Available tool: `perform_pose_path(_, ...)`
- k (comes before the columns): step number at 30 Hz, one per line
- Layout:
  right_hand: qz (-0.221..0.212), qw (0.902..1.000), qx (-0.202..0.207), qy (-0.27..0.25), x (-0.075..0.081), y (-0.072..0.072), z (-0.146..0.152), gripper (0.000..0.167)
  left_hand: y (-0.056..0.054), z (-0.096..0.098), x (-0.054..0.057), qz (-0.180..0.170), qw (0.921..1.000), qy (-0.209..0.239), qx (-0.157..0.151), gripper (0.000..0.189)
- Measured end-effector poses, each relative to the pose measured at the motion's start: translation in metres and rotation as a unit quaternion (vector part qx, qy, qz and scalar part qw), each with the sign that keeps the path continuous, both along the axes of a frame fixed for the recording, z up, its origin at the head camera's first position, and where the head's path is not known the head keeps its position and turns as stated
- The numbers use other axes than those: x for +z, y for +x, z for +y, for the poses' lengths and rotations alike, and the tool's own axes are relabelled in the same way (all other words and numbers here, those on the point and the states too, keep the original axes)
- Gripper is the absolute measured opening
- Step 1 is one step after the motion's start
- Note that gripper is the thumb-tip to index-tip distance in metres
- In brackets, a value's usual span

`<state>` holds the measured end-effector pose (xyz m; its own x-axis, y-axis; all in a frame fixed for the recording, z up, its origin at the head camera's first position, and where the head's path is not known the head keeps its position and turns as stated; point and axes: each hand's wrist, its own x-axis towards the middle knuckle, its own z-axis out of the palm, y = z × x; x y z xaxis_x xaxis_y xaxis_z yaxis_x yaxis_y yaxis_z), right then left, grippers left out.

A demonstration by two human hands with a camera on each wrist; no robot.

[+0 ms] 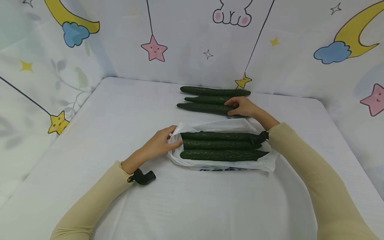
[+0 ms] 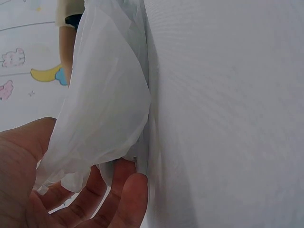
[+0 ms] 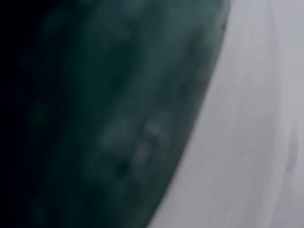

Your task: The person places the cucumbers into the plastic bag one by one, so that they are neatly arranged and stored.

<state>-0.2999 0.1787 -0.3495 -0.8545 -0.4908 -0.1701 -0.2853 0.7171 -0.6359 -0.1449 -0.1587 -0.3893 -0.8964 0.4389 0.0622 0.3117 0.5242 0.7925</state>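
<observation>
On the white-covered table (image 1: pixel 198 203), a white bag (image 1: pixel 216 126) is pinched at its left edge by the left hand (image 1: pixel 160 141). Inside it, three bagged cucumbers (image 1: pixel 220 145) are partly hidden at right by a black wrist device (image 1: pixel 263 137); behind, the nearest loose cucumber (image 1: pixel 201 107) of three is spanned by the right hand's (image 1: pixel 243 106) curved fingers and thumb.

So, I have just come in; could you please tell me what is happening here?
A person is handling cucumbers and a bag. The left hand holds the left end of an open white plastic bag, where three cucumbers lie side by side. The right hand is over the nearest cucumber of three outside the bag; I cannot tell if it grips it.
</observation>
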Motion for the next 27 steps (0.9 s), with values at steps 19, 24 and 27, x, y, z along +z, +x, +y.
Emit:
perform_pose_path(19, -0.032, 0.9978, 0.018, 0.055, -0.0063, -0.0058, 0.0024, 0.057, 0.0002, -0.0006, -0.0003, -0.005, 1.0000, 0.004, -0.007, 0.041)
perform_pose_path(24, -0.036, 0.9964, 0.024, 0.073, -0.0076, -0.0060, 0.0022, 0.056, -0.0002, -0.0006, -0.0003, -0.003, 0.9999, 0.005, -0.010, 0.040)
perform_pose_path(27, -0.036, 0.9963, 0.028, 0.072, -0.0082, -0.0054, 0.0021, 0.056, 0.0000, -0.0009, 0.0001, -0.002, 1.0000, 0.001, -0.009, 0.042)
